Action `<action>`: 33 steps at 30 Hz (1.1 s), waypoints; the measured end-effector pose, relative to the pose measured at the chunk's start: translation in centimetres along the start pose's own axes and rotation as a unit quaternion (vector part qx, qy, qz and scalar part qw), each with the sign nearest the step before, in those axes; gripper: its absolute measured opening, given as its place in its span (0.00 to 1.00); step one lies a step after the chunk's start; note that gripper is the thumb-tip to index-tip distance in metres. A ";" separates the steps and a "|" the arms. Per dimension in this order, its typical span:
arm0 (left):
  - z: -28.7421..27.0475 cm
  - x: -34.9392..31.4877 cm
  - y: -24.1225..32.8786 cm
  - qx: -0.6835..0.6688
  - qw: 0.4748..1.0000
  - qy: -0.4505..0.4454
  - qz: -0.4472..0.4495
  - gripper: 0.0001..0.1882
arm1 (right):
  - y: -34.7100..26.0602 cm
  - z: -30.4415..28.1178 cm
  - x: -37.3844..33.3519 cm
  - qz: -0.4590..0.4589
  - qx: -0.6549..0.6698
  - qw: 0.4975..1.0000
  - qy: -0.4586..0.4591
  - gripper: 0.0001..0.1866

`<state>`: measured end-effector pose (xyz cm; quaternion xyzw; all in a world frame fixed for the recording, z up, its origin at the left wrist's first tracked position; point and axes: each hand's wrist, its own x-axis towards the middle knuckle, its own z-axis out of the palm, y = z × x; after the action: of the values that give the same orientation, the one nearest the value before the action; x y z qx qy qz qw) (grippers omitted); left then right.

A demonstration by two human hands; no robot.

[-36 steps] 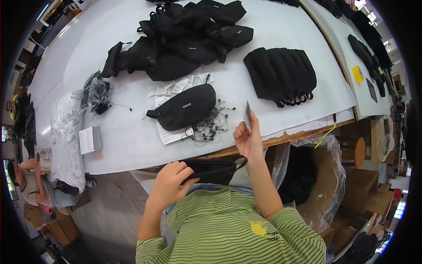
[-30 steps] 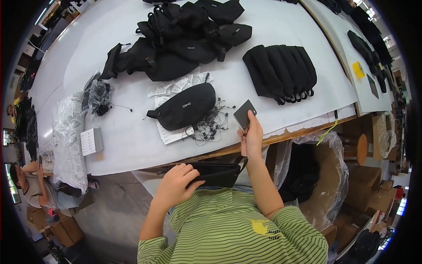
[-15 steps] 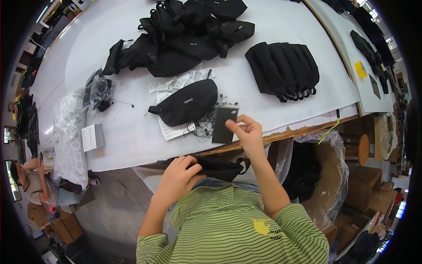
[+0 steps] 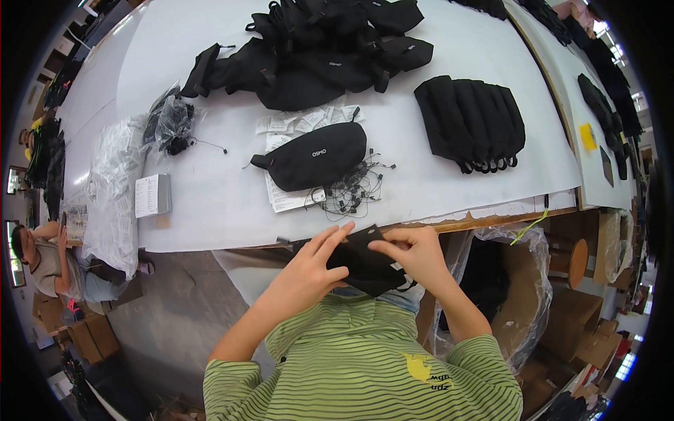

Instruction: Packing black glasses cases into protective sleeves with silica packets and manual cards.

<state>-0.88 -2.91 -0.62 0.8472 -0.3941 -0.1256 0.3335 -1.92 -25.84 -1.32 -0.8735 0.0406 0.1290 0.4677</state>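
"Right hand [image 4: 415, 255] and dark card [image 4: 364, 237] have come in toward the body, from beside the cord tangle [image 4: 353, 195] to the held pouch [image 4: 372, 272]"

"Where does that put them, going by the lying bag [image 4: 314, 158]?"

"Nearer the body than it and a little to its right. Card and pouch meet between the hands; I can't tell whether the card is inside or just against it"

"And the grips?"

"Right thumb and fingers pinch the card. Left hand [image 4: 312, 270] lies over the pouch's left part, fingers extended; whether they clamp it, I can't tell"

"What else is around?"

"Cords just beside the lying bag's near right side, white papers [image 4: 288, 202] poking out beneath it, a heap of black bags [image 4: 309, 81] beyond it, a folded row of black bags [image 4: 472, 123] to its right, a white box [image 4: 149, 196] to its left"
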 end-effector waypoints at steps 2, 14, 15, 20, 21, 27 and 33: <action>-0.6 0.4 -0.2 0.014 1.000 0.008 0.004 0.12 | -0.2 0.2 0.3 0.001 0.036 0.999 0.018 0.14; 0.3 -0.9 -0.8 -0.035 0.998 0.027 0.047 0.12 | -1.5 0.3 -1.1 -0.044 -0.074 0.976 -0.201 0.18; 0.2 -1.1 -0.9 -0.085 0.996 -0.017 0.019 0.12 | -1.7 -0.1 -1.2 -0.022 -0.058 0.971 -0.229 0.19; -0.7 -0.1 -2.1 -0.222 0.966 -0.128 -0.047 0.11 | -1.1 -0.5 -2.4 -0.069 -0.048 0.947 -0.311 0.20; -1.0 0.6 -3.0 -0.278 0.954 -0.101 -0.051 0.11 | -0.9 -0.4 -2.4 -0.069 -0.054 0.946 -0.311 0.20; -7.3 7.2 -18.5 -0.021 0.940 0.312 -0.138 0.14 | -1.2 -0.2 -3.6 -0.089 -0.064 0.945 -0.307 0.17; -5.7 8.9 -20.9 0.165 0.934 0.267 -0.168 0.10 | -0.3 0.5 -4.3 -0.138 -0.015 0.974 -0.181 0.12</action>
<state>19.83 2.81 -9.79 0.9464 -0.1572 0.1178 0.2564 -6.13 -25.46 -0.19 -0.8397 -0.1673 0.2198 0.4676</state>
